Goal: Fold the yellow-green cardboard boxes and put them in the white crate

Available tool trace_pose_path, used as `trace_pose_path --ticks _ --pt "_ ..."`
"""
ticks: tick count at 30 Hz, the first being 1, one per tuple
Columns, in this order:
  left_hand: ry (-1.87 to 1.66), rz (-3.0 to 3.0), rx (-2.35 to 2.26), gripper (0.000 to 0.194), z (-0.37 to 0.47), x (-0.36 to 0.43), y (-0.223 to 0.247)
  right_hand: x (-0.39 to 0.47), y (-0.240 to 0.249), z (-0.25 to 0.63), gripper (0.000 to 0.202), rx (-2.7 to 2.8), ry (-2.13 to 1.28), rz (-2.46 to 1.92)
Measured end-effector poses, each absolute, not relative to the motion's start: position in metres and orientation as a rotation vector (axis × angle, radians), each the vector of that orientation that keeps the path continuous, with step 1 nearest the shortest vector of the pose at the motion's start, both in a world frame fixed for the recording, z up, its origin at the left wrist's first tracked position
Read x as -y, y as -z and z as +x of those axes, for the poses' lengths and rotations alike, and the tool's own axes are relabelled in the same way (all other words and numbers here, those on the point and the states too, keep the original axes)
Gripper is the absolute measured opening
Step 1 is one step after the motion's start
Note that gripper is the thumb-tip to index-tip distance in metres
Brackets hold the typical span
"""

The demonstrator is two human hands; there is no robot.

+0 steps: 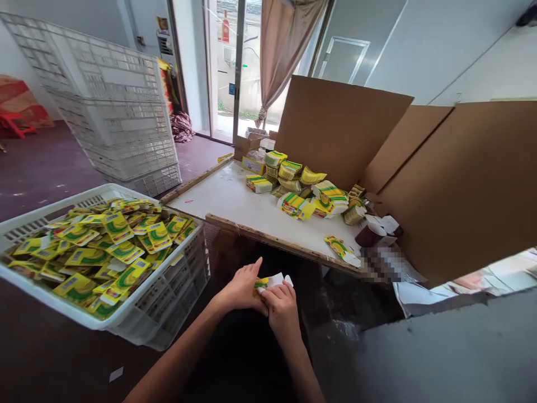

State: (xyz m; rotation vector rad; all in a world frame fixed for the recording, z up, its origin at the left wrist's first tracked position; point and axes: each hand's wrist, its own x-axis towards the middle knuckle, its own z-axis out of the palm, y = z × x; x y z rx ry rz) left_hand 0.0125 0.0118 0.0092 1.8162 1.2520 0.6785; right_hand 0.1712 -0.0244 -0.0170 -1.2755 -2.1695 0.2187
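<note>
Between my hands, above my lap, is a small yellow and green cardboard box point(262, 282) with white flaps standing out at its right end. My left hand point(242, 290) grips the box from the left, thumb side up and fingers partly hidden. Curled over the near side and the white flaps, my right hand point(280, 305) presses against the same box. What is inside the box, if anything, cannot be seen. Beyond my hands, a single flattened yellow box point(340, 249) lies at the near edge of the white table point(226, 193).
A white plastic crate point(138, 305) heaped with yellow boxes point(119, 226) stands at left, with stacked crates point(121, 106) behind it. Bundles of box blanks point(293, 204) lie on the table. Cardboard panels point(339, 129) line its far and right sides, near a dark red container point(370, 234).
</note>
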Motion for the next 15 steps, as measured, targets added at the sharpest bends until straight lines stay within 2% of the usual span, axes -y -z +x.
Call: trace_pose_path --ticks 1,3,5,6,9,15 --pt "-0.580 1.816 -1.241 0.101 0.012 -0.012 -0.007 0.025 0.017 0.170 0.027 2.181 -0.222 -1.227" --pt "-0.485 1.818 -1.243 0.075 0.009 -0.011 -0.005 0.027 0.019 0.168 0.034 2.123 -0.221 -1.171" --pt "-0.509 1.840 -1.313 0.052 0.006 -0.008 -0.005 0.028 0.021 0.168 0.038 1.933 -0.212 -1.176" --pt "-0.543 1.853 -1.348 0.048 0.005 -0.007 -0.005 0.028 0.024 0.169 0.043 1.810 -0.230 -1.199" --pt "-0.658 1.872 -1.293 0.054 0.010 -0.002 -0.004 0.023 0.038 0.173 0.061 1.481 -0.466 -1.275" --pt "-0.743 1.969 -1.134 0.068 0.036 0.011 0.008 0.015 0.074 0.175 0.044 1.065 -1.189 -1.232"
